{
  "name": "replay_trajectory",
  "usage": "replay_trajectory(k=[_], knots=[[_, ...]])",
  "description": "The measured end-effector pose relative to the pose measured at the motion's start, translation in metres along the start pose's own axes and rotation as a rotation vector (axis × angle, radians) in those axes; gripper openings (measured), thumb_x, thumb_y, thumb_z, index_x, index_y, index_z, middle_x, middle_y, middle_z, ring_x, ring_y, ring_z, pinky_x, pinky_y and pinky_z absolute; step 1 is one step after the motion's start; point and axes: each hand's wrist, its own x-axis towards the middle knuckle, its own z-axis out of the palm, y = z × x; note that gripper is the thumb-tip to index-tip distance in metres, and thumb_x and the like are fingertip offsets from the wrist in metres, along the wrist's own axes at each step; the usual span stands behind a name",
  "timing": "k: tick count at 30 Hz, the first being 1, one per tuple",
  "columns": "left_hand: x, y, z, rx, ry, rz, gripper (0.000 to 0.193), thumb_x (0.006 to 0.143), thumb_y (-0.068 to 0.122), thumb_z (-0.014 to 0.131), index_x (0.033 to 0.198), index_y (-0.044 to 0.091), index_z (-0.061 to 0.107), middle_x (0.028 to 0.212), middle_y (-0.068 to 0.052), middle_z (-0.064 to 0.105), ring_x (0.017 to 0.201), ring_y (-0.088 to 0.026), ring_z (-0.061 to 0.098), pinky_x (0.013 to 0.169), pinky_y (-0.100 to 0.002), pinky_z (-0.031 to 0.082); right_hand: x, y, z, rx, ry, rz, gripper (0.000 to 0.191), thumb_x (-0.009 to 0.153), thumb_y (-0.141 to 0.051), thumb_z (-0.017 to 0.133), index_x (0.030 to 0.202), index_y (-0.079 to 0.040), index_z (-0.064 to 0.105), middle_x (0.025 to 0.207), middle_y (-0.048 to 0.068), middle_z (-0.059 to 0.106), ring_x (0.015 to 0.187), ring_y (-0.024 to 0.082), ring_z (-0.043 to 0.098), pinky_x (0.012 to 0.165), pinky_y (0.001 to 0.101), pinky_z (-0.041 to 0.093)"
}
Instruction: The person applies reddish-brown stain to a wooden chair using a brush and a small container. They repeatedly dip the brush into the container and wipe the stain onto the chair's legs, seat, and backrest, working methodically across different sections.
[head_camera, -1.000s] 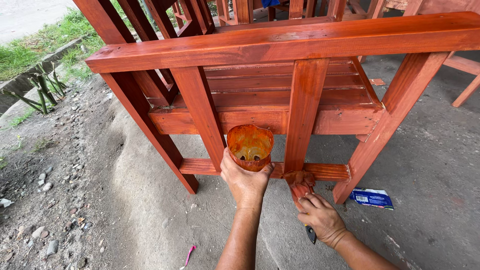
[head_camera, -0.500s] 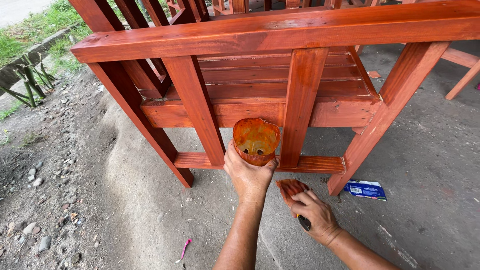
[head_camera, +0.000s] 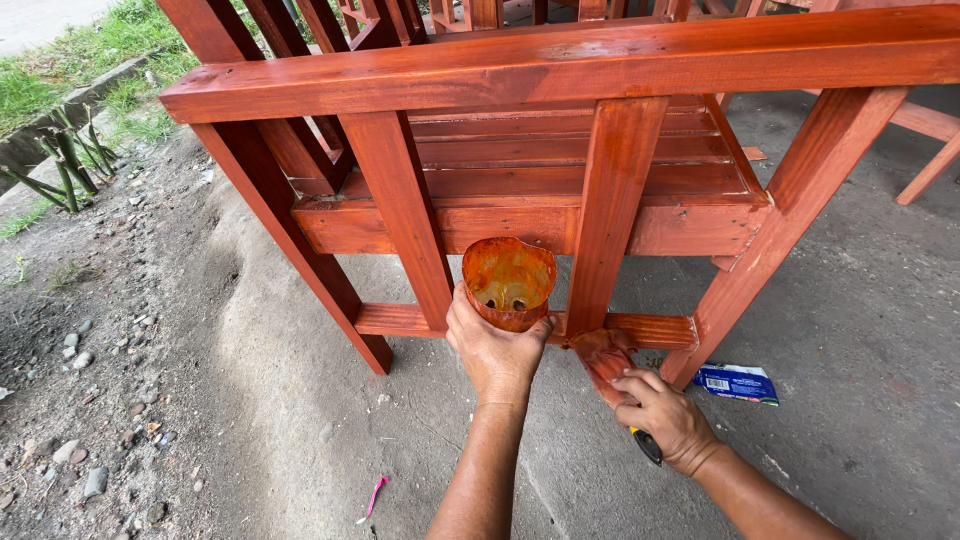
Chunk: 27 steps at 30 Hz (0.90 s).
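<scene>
Left hand (head_camera: 497, 345) wrapped around a stained cup (head_camera: 508, 282), fingers curled against its near wall, thumb on the right side. Cup tilted, mouth toward the camera, orange inside, held just in front of the bench's (head_camera: 560, 130) low front rail, between two upright slats. Right hand (head_camera: 665, 415) closed around a paintbrush (head_camera: 612, 368), fingers pressed together over the handle, dark handle end poking out near the wrist. Bristles touching the low rail (head_camera: 640, 328) right of the cup. Blue wrapper (head_camera: 738, 383) flat on the concrete, right of the hand. Pink scrap (head_camera: 376, 494) near, on the left. Gravel and grass far left.
</scene>
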Motion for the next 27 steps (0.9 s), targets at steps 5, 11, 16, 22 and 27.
replay_trajectory(k=[5,11,16,22,27], knots=[[0.001,-0.002,-0.005,0.006,0.005,-0.007,0.125,0.051,0.027,0.103,0.149,0.013,0.027,0.14,-0.015,0.04,0.133,-0.035,0.038,0.111,-0.05,0.04,-0.007,-0.019,-0.004,0.113,0.13,0.164,0.014,0.069,-0.004,0.073,0.074,-0.016,0.069,0.111,0.004,0.067,0.106,0.023,0.066,0.084,0.0353,0.06],[0.001,0.0,-0.006,-0.007,0.041,0.018,0.123,0.051,0.024,0.102,0.149,0.013,0.029,0.14,-0.015,0.041,0.133,-0.036,0.039,0.111,-0.05,0.04,0.025,-0.051,-0.01,0.203,0.211,0.112,0.017,0.072,0.002,0.069,0.075,-0.015,0.069,0.106,0.003,0.068,0.1,0.024,0.067,0.08,0.0346,0.061],[-0.002,0.004,-0.002,-0.024,0.052,0.032,0.123,0.048,0.025,0.103,0.147,0.011,0.032,0.138,-0.015,0.044,0.131,-0.037,0.039,0.111,-0.05,0.04,0.053,-0.039,-0.021,0.205,0.142,0.168,0.019,0.071,0.005,0.069,0.075,-0.013,0.068,0.105,0.001,0.068,0.103,0.025,0.066,0.082,0.0389,0.058],[0.0,0.005,-0.004,0.015,-0.012,-0.022,0.127,0.053,0.029,0.103,0.152,0.011,0.025,0.139,-0.016,0.038,0.134,-0.035,0.035,0.11,-0.052,0.039,0.018,-0.009,-0.034,0.223,0.154,0.276,0.019,0.071,0.003,0.071,0.072,-0.016,0.068,0.102,-0.001,0.068,0.106,0.022,0.066,0.084,0.0348,0.058],[-0.002,0.006,-0.002,-0.001,0.001,0.009,0.128,0.05,0.031,0.104,0.15,0.011,0.026,0.14,-0.016,0.039,0.134,-0.035,0.037,0.112,-0.051,0.039,0.001,0.015,-0.037,0.702,0.505,0.723,0.017,0.081,0.004,0.076,0.085,-0.008,0.065,0.097,0.01,0.072,0.088,0.023,0.07,0.077,0.0367,0.057]])
